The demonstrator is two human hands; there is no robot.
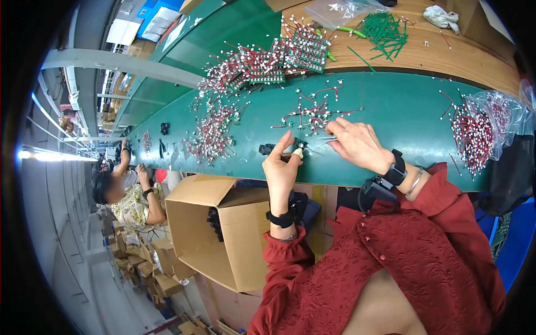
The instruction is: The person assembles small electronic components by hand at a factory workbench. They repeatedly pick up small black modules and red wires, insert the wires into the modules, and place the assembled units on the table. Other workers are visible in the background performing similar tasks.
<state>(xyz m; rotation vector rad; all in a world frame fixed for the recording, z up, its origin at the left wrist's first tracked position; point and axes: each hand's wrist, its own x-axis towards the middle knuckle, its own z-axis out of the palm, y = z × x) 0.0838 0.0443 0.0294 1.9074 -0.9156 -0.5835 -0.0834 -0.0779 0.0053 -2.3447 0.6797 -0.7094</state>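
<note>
My left hand point(281, 170) is closed near the front edge of the green work surface point(379, 95), with a small black part point(301, 143) at its fingertips. Another black piece point(266, 149) lies against the outer side of its fingers. To the right, my right hand point(360, 146) pinches thin metal tweezers point(322, 138), their tips pointing left toward the small black part. Just beyond both hands lies a loose cluster of red-wired white connectors point(315, 114). The fine detail at the fingertips is too small to make out.
More wired connectors point(212, 131) are heaped at left, beside stacked green circuit boards point(307, 53). A plastic bag point(494, 117) and connector pile stand right. Green strips point(385, 36) lie on the wooden top. An open carton point(204, 234) stands below the edge; another person point(137, 206) works far left.
</note>
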